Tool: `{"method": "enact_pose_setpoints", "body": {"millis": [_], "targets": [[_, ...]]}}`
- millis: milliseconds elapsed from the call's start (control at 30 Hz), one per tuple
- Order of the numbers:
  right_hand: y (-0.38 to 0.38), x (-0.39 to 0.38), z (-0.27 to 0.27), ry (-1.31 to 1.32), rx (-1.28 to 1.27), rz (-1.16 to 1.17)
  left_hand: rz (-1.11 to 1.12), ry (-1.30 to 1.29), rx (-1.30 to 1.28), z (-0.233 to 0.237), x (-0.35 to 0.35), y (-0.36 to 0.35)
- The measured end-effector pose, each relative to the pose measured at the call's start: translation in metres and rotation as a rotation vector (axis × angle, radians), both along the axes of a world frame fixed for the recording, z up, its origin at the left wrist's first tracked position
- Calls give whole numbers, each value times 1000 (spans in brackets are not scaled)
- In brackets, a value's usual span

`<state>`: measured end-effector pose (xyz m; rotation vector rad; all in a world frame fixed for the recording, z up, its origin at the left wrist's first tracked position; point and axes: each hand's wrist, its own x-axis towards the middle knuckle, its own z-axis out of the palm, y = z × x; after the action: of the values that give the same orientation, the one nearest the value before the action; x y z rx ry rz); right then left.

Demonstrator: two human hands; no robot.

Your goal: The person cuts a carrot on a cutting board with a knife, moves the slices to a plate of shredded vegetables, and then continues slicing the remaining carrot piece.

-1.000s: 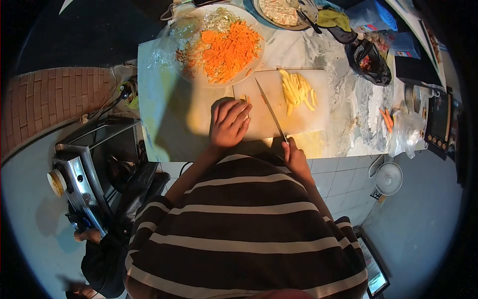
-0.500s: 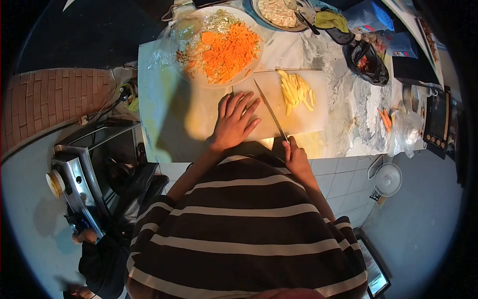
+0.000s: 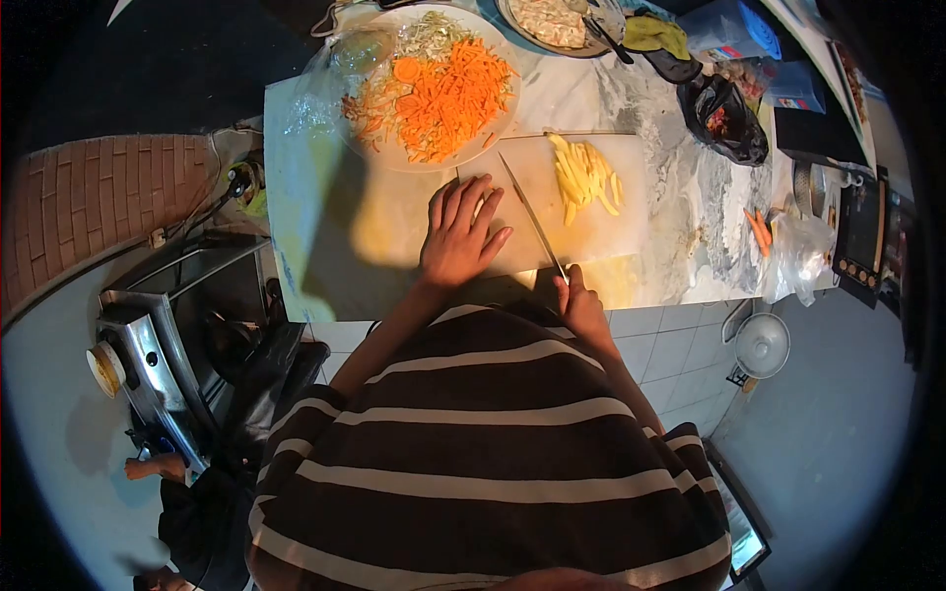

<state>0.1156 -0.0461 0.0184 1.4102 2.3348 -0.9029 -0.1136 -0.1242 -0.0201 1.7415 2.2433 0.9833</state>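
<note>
At marbled countertop (image 3: 680,202), frame centre: splays left hand (image 3: 456,239) loosely over cutting board (image 3: 616,236), cannot tell any grip beneath; slightly right, curls fingers of right hand (image 3: 581,303) round knife (image 3: 530,209).

A dark brown shirt (image 3: 473,443) with pale horizontal stripes and short, striped sleeves (image 3: 298,433)

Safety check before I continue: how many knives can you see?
1: the knife in the right hand, its blade over the cutting board, between the left hand and the yellow strips. Others could be hidden from view.
</note>
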Motion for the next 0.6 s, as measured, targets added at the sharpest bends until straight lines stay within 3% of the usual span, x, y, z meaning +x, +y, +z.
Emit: {"method": "enact_pose_setpoints", "body": {"millis": [300, 367, 400, 467, 533, 600], "targets": [[8, 9, -8, 167, 10, 40, 9, -34, 6, 9, -1, -3], [15, 2, 5, 508, -104, 67, 13, -29, 23, 8, -1, -4], [22, 1, 14, 519, -96, 66, 22, -44, 28, 7, -1, -4], [35, -12, 51, 39, -688, -283, 33, -52, 36, 6, 0, -5], [30, -8, 46, 50, -674, -269, 35, -76, 73, 4, -1, -7], [20, -5, 37, 208, -414, -116, 38, -81, 90, 2, -1, -7]]}}
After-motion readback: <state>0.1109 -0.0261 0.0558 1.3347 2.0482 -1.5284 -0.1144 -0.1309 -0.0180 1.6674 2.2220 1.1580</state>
